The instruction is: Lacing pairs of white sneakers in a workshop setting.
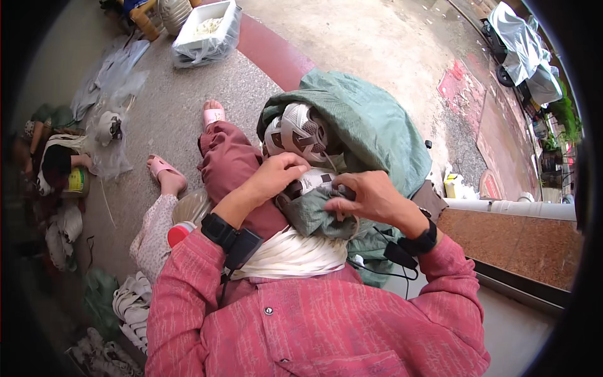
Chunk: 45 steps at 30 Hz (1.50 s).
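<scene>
A light-and-brown sneaker [300,133] sits in the mouth of a green woven sack [370,119] on my lap. Close below it is a second shoe [314,182], white and brown, partly covered by green cloth and my fingers. My left hand [273,182] is closed at this shoe's left side, its fingertips drawn together. Across from it, my right hand [374,200] pinches at the shoe and the green cloth with thumb and forefinger. What lies between the fingers of either hand is too small to make out. A bundle of white shoelaces [292,254] lies over my lap.
A white foam box [207,28] wrapped in plastic stands at the far left. Another person's arm [78,161] shows at the left, near a sneaker [108,127] on plastic. More laces [133,305] lie lower left. A brown board [509,242] borders the right side.
</scene>
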### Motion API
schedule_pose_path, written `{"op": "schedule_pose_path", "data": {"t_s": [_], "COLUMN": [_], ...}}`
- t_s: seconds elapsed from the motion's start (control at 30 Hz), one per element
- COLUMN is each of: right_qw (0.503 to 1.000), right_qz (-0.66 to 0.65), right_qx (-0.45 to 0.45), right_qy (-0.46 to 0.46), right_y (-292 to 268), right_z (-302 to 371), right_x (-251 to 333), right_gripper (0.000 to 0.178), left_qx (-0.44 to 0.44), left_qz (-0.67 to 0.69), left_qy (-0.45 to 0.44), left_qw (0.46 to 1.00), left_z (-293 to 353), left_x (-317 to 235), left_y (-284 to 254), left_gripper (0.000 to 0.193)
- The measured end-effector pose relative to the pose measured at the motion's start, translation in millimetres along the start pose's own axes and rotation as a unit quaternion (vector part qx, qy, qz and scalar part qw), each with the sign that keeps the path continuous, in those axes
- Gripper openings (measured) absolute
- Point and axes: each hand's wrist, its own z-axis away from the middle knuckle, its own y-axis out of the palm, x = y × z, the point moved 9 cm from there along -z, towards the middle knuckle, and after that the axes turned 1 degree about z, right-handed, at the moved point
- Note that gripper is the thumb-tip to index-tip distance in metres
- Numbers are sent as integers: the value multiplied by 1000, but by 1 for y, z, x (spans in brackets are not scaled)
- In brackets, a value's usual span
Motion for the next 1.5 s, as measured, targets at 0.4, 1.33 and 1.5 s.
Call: {"op": "schedule_pose_path", "data": {"t_s": [0.4, 1.33, 1.5], "right_qw": [949, 766, 713], "right_qz": [-103, 574, 577], "right_qx": [19, -193, -188], "right_qy": [-298, 216, 351], "right_y": [-12, -151, -204], "right_z": [36, 201, 278], "right_x": [57, -379, -421], "right_gripper": [18, 26, 16], "left_qx": [44, -56, -130], "left_qz": [-569, -260, 162], "left_qy": [256, 213, 115], "left_qw": [780, 940, 971], "left_z": [1, 22, 61], "left_x": [-68, -108, -128], "left_y": [93, -23, -172], "left_gripper": [32, 39, 38]}}
